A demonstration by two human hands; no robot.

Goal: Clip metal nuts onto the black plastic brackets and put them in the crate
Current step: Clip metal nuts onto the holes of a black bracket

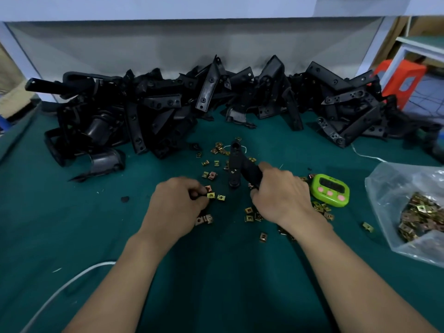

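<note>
My right hand (282, 195) grips a black plastic bracket (236, 164) by its near end, and the bracket's far end points away over the green table (72, 224). My left hand (179, 203) has its fingers curled and pinches a brass-coloured metal nut (211, 195) at the fingertips, just left of the bracket. Several loose metal nuts (252, 216) lie scattered on the mat around both hands. A long heap of black brackets (168, 104) is piled along the back of the table. No crate is in view.
A green timer (330, 189) sits right of my right hand. A clear plastic bag of nuts (413, 212) lies at the right edge. A white cable (62, 292) curves across the near left. An orange stool (401, 80) stands beyond the table, back right.
</note>
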